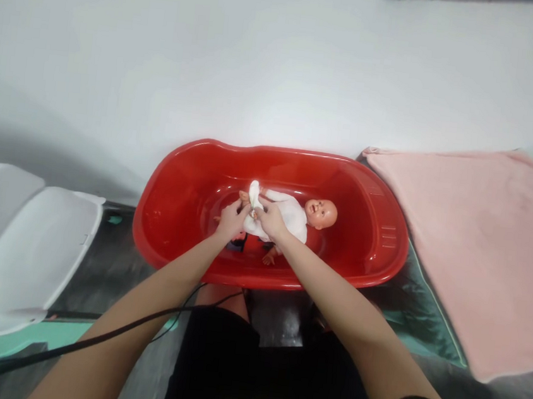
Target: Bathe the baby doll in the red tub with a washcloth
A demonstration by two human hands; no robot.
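Doll's [292, 216] on its back in a red tub [160, 239], head toward the right end, one little hand [269, 256] down by the front edge. Left hand [234, 219] and right hand [271, 219] are right beside each other, both grips narrow, pinching the lower part of its white outfit [296, 222]. Pink blanket's [485, 248] just past the tub's right edge.

Pink cloth [485, 248], white wall [243, 57]
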